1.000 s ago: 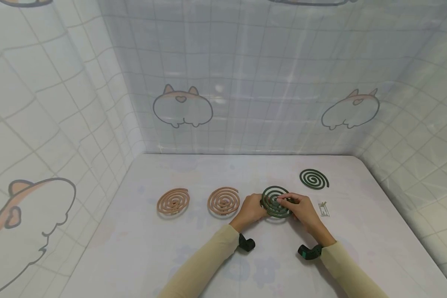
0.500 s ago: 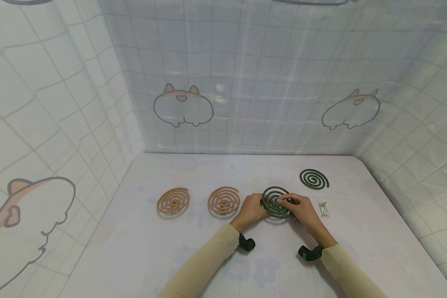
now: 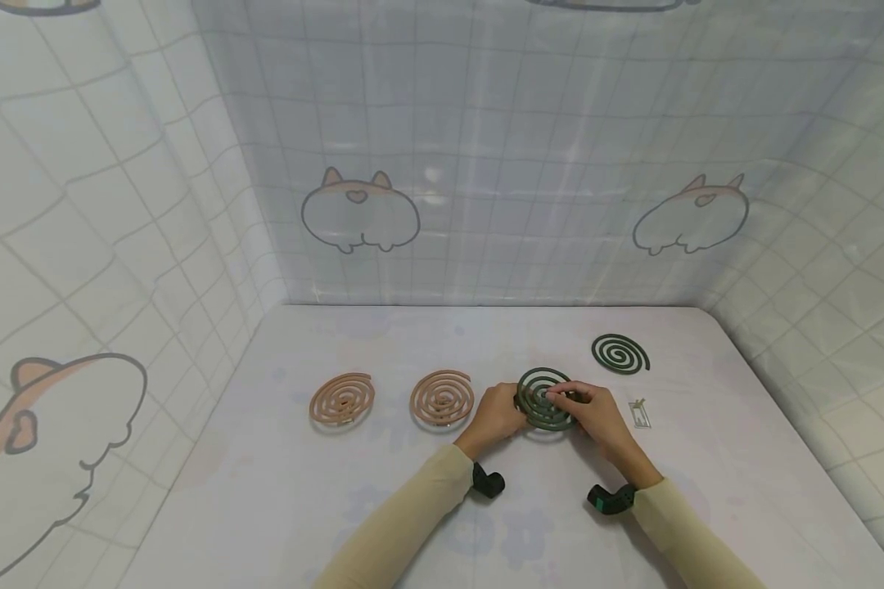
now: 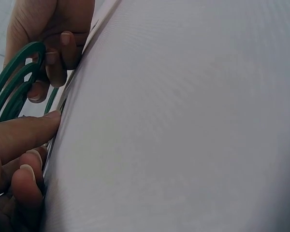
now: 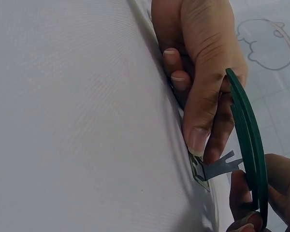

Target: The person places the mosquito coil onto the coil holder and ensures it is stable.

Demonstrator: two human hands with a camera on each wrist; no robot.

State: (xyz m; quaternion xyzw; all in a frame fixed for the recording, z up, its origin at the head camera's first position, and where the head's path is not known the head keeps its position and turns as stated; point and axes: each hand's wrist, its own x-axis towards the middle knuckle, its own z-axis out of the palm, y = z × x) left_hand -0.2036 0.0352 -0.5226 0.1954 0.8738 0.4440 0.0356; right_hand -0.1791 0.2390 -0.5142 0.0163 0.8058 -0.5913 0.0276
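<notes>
A green mosquito coil [image 3: 548,425] is tilted between my two hands, above the table. My right hand [image 3: 602,415] holds it by the edge, with fingertips on its middle in the head view. Beneath the coil, my left hand [image 3: 499,409] presses its thumb on the flat base of a thin metal coil stand [image 5: 220,169], as the right wrist view shows. The stand's bent-up prong reaches the underside of the coil [image 5: 249,133]; I cannot tell whether its tip sits in the coil's centre slot.
Two brown coils [image 3: 344,399], each raised on a metal stand, are to the left. A second green coil [image 3: 619,354] lies flat at the back right. Near my right hand lies another metal stand [image 3: 640,414]. Patterned cloth walls [image 3: 486,164] enclose the table.
</notes>
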